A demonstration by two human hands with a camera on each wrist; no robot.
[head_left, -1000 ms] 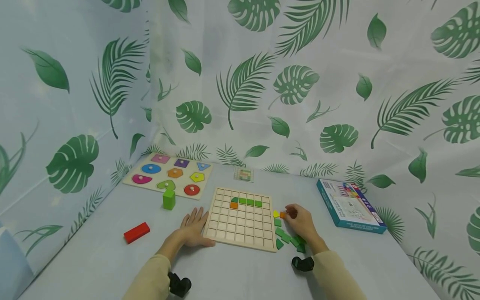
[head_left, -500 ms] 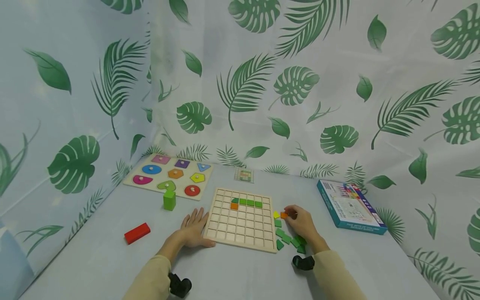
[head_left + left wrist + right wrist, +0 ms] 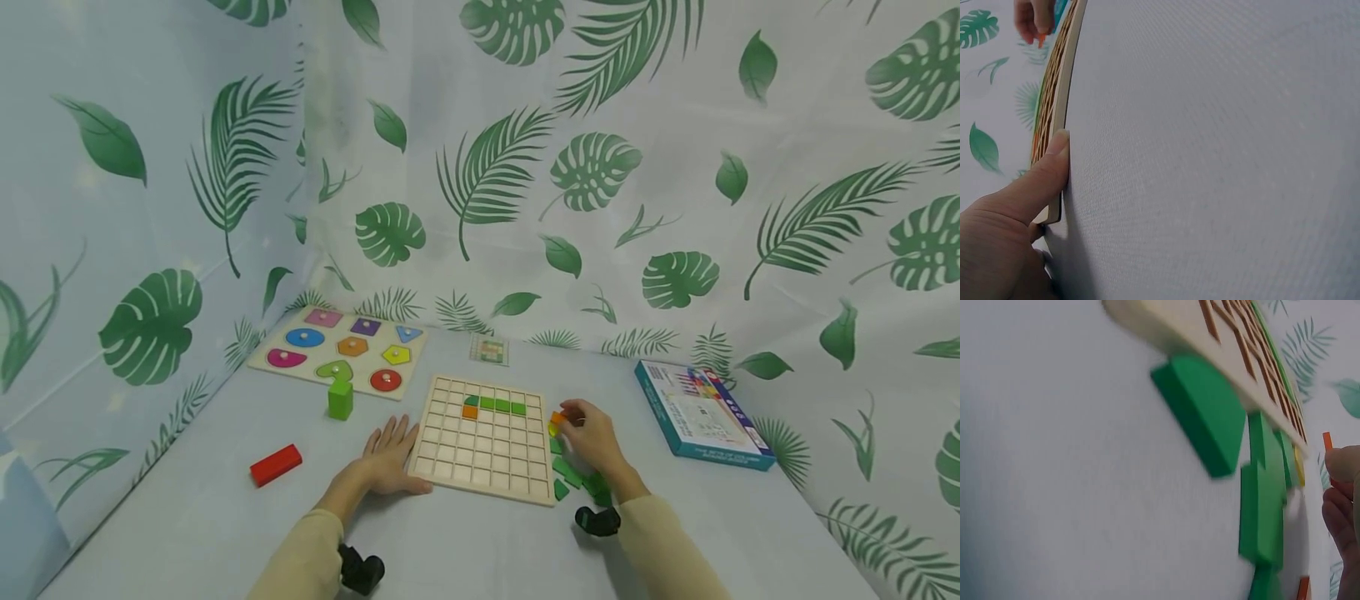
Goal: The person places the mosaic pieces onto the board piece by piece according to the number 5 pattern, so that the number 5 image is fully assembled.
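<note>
The wooden grid board (image 3: 483, 454) lies on the table, its upper part holding a row of green pieces (image 3: 501, 406) and one orange square (image 3: 469, 412). My left hand (image 3: 387, 460) rests at the board's left side with fingers spread; in the left wrist view its thumb (image 3: 1047, 172) touches the board's edge. Between thumb and fingertips my right hand (image 3: 597, 437) pinches a small orange piece (image 3: 557, 417), just off the board's right edge. That piece (image 3: 1327, 441) stands up from the fingertips in the right wrist view. Close below it are a yellow piece (image 3: 553, 430) and loose green pieces (image 3: 567, 473).
A shape puzzle board (image 3: 302, 361) lies at the back left, a light green block (image 3: 341, 401) stands before it, and a red block (image 3: 276, 465) lies nearer. A small patterned card (image 3: 489, 350) is behind the grid board. A flat box (image 3: 705, 412) lies at the right.
My right hand has moved left and away from me with the orange piece, which was to the right of the yellow one and now appears just above it. My left hand has stayed in place.
</note>
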